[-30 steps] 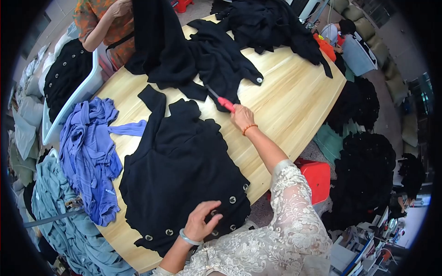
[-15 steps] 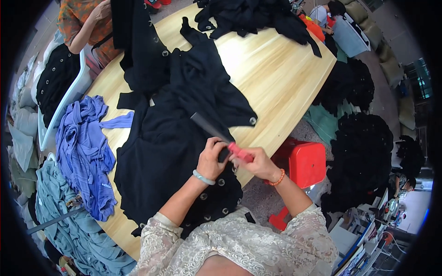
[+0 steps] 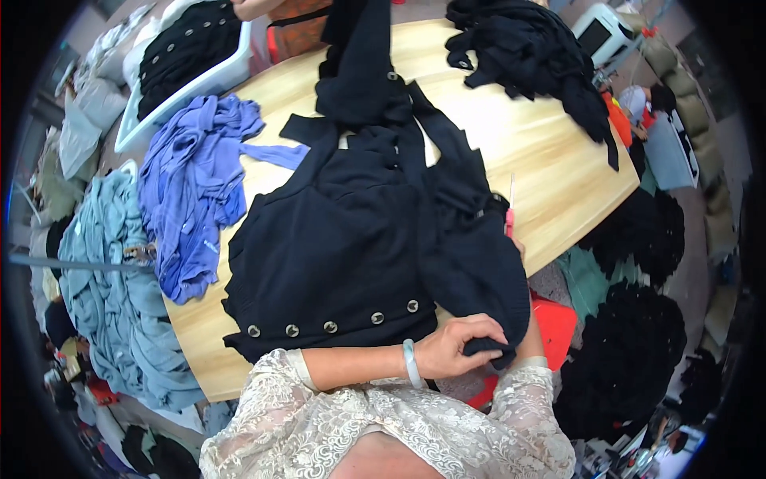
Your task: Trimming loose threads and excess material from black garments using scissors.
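A black knit garment [image 3: 335, 239] lies spread over the wooden table in front of me, a row of metallic rings or buttons along its near edge. My left hand [image 3: 459, 347], with a pale bangle at the wrist, pinches a bunched edge of the garment at its near right corner. My right hand [image 3: 519, 247] is mostly hidden behind a raised black sleeve or panel [image 3: 479, 263]. Past that fabric stands a pink-handled tool [image 3: 509, 222] with a thin pointed blade, upright at my right fingers; its exact kind is unclear.
Purple garments [image 3: 191, 184] and a grey-green heap [image 3: 120, 279] are on the left. A black pile [image 3: 527, 56] occupies the table's [image 3: 574, 188] far right. Beyond its right edge are a red stool [image 3: 554, 323] and dark heaps [image 3: 622, 359]. A person's hand [image 3: 251, 8] shows at the far side.
My hands have moved apart from the tool between them. The left now pinches the garment's edge; the right has gone behind lifted fabric with the tool upright. The view has shifted.
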`<state>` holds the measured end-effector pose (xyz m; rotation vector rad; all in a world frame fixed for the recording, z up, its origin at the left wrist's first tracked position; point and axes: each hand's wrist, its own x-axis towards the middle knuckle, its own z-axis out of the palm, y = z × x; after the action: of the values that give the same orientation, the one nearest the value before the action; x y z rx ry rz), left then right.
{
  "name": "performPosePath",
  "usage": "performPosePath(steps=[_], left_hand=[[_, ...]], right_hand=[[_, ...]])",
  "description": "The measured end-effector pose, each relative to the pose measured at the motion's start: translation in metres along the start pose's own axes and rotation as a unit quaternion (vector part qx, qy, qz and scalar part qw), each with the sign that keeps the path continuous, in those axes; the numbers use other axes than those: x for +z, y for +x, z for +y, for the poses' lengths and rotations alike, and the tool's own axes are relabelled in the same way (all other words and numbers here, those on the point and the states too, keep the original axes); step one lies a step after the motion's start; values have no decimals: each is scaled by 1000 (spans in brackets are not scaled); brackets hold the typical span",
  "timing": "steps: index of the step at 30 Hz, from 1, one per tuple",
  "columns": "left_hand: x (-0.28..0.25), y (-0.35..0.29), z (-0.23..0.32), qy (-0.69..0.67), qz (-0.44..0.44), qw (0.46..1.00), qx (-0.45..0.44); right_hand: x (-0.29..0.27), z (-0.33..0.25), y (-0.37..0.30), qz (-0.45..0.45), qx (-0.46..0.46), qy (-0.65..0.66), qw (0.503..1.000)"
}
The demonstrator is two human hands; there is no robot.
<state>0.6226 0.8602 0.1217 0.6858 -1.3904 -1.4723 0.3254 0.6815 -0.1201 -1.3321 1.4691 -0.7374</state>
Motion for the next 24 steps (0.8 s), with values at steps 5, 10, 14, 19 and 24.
performPosePath(steps=[5, 10, 14, 19, 24], left_hand=[[-7, -25, -8, -127, 128, 980, -86], [-27, -44, 45, -123, 216, 963, 108], [-56, -114, 81, -132, 386, 904, 125], [-89, -214, 62, -176, 637, 731, 172], [-99, -305, -26, 71, 701, 704, -92]], right_hand=[[22, -126, 39, 57, 108, 356, 927], [71, -337, 68, -132, -220, 77, 963], [208, -462, 71, -261, -424, 33, 867], [362, -515, -42, -339, -572, -63, 744], [365, -428, -83, -440, -446, -181, 758]])
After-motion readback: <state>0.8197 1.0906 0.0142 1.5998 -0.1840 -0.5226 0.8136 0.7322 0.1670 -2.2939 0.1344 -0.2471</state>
